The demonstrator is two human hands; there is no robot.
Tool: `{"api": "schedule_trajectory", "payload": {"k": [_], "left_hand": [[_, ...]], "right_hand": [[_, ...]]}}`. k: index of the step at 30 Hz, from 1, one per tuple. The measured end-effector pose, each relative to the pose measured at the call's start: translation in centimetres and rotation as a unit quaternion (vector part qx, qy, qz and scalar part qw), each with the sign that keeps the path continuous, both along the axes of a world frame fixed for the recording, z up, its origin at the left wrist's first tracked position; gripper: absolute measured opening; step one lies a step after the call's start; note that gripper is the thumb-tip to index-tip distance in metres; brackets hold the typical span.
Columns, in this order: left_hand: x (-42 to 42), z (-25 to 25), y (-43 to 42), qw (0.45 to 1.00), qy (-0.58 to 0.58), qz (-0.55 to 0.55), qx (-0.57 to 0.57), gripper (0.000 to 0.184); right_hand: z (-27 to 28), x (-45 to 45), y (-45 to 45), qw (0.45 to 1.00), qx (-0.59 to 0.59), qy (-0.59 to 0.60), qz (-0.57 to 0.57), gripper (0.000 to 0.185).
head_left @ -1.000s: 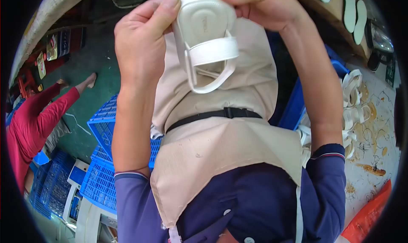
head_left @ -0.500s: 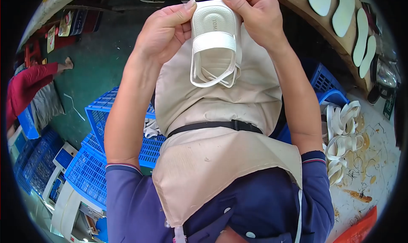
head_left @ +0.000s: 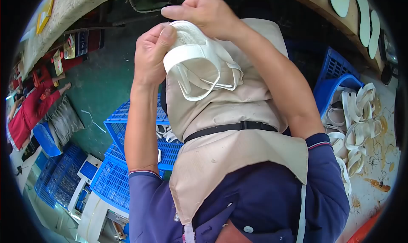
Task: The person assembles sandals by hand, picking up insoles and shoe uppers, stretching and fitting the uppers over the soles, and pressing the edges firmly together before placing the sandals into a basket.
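Note:
A white open strappy sandal (head_left: 185,58) is held up in front of my lap, tilted, its front strap and thin back straps facing me. My left hand (head_left: 153,52) is closed on its left edge near the far end, thumb on the insole. My right hand (head_left: 208,15) is curled against the sandal's far right edge, with its thumb stretched out to the left above the end. Its other fingers are partly hidden behind the sandal. Below lies the beige apron (head_left: 238,111) over my lap.
At right, a blue crate (head_left: 335,73) stands beside several white sandals (head_left: 359,115) on a stained surface. White insoles (head_left: 362,18) lie on the curved bench edge. Blue crates (head_left: 114,170) stand at left, one with white pieces inside. A person in red trousers (head_left: 29,120) sits farther off.
The sandal has moved left and turned, its straps swinging outward. My right hand has shifted left across its far end, thumb now off the insole. The view has moved slightly.

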State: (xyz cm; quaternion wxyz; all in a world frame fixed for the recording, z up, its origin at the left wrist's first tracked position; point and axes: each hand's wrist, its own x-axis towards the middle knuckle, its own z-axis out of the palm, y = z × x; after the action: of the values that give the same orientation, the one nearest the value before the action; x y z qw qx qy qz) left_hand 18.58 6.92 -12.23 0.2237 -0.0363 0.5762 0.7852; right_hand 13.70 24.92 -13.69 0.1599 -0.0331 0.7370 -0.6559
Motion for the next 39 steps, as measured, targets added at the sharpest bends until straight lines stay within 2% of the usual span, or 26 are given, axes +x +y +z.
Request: {"api": "schedule_trajectory", "payload": {"k": [1, 3, 6, 10, 13, 14, 15, 16, 17, 19, 20, 23, 24, 25, 27, 29, 30, 33, 36, 39], "left_hand": [[-0.3, -0.6, -0.4, 1.000, -0.007, 0.000, 0.015, 0.032], [-0.1, -1.9, -1.1, 0.999, -0.034, 0.031, -0.011, 0.033], [0.0, -0.6, -0.5, 0.998, -0.022, 0.045, -0.025, 0.035], [0.1, -1.2, -0.3, 0.999, -0.034, 0.020, -0.005, 0.036], [-1.3, -1.5, 0.1, 0.998, -0.059, 0.014, -0.016, 0.041], [-1.7, -0.4, 1.0, 0.996, -0.083, 0.031, -0.014, 0.042], [-2.0, 0.3, 1.2, 0.993, -0.108, 0.050, -0.010, 0.043], [-3.1, -0.1, 1.0, 0.995, -0.086, 0.050, 0.012, 0.048], [-3.6, -0.2, 0.9, 0.995, -0.076, 0.019, -0.057, 0.049], [-4.7, 2.2, 2.3, 0.978, -0.071, -0.042, -0.191, 0.051], [-5.2, 2.4, 2.3, 0.971, -0.049, -0.071, -0.224, 0.055], [-5.5, 3.4, 2.9, 0.962, -0.048, -0.102, -0.248, 0.056], [-5.3, 2.5, 3.7, 0.960, -0.053, -0.064, -0.267, 0.054], [-4.9, 1.4, 4.2, 0.965, -0.051, -0.036, -0.255, 0.050], [-4.4, -1.1, 4.4, 0.995, 0.002, -0.003, -0.101, 0.046], [-3.6, -1.8, 5.5, 0.998, -0.065, 0.004, -0.013, 0.045], [-3.8, -2.1, 6.0, 0.995, -0.089, 0.010, 0.033, 0.045], [-3.5, -2.7, 6.4, 0.997, -0.011, 0.037, -0.071, 0.048], [-1.3, -2.1, 6.2, 0.985, -0.019, 0.097, -0.141, 0.048], [0.5, -2.3, 5.5, 0.990, -0.002, 0.127, -0.063, 0.042]], "right_hand": [[-1.0, -0.3, -0.7, 1.000, -0.031, -0.001, -0.007, 0.053], [-1.5, 0.4, -1.4, 0.999, -0.008, 0.032, -0.039, 0.053], [-1.1, 1.8, -0.5, 0.997, 0.040, -0.064, 0.020, 0.049], [-4.1, 1.9, -0.1, 0.993, -0.092, -0.057, 0.054, 0.046], [-5.8, 1.2, -0.1, 0.992, -0.112, -0.052, 0.041, 0.047], [-5.7, 0.9, 0.3, 0.989, -0.101, -0.102, 0.029, 0.041], [-5.0, 0.6, 1.2, 0.990, -0.097, -0.097, 0.026, 0.041], [-3.9, 0.0, 2.7, 0.991, -0.092, -0.090, 0.025, 0.042], [-3.0, -0.4, 3.6, 0.992, -0.084, -0.087, 0.025, 0.043], [-1.6, -0.3, 4.0, 0.997, -0.048, 0.002, 0.056, 0.037], [-1.0, -0.1, 4.2, 0.996, -0.034, 0.047, 0.069, 0.034], [0.7, -0.2, 5.1, 0.990, -0.001, -0.054, 0.133, 0.032], [1.1, -0.2, 5.1, 0.990, -0.006, -0.053, 0.134, 0.032], [1.3, 0.0, 5.2, 0.990, -0.012, -0.055, 0.133, 0.031], [0.8, 0.2, 5.4, 0.986, -0.045, -0.080, 0.136, 0.030], [0.1, 0.8, 5.8, 0.977, -0.101, -0.123, 0.142, 0.028], [-0.2, 0.8, 5.8, 0.982, -0.053, -0.091, 0.155, 0.025], [0.4, 1.1, 5.9, 0.979, -0.096, -0.109, 0.140, 0.026], [1.2, 1.3, 5.3, 0.985, -0.082, -0.090, 0.125, 0.027], [0.2, 1.6, 5.1, 0.987, -0.069, -0.076, 0.122, 0.026]]}}
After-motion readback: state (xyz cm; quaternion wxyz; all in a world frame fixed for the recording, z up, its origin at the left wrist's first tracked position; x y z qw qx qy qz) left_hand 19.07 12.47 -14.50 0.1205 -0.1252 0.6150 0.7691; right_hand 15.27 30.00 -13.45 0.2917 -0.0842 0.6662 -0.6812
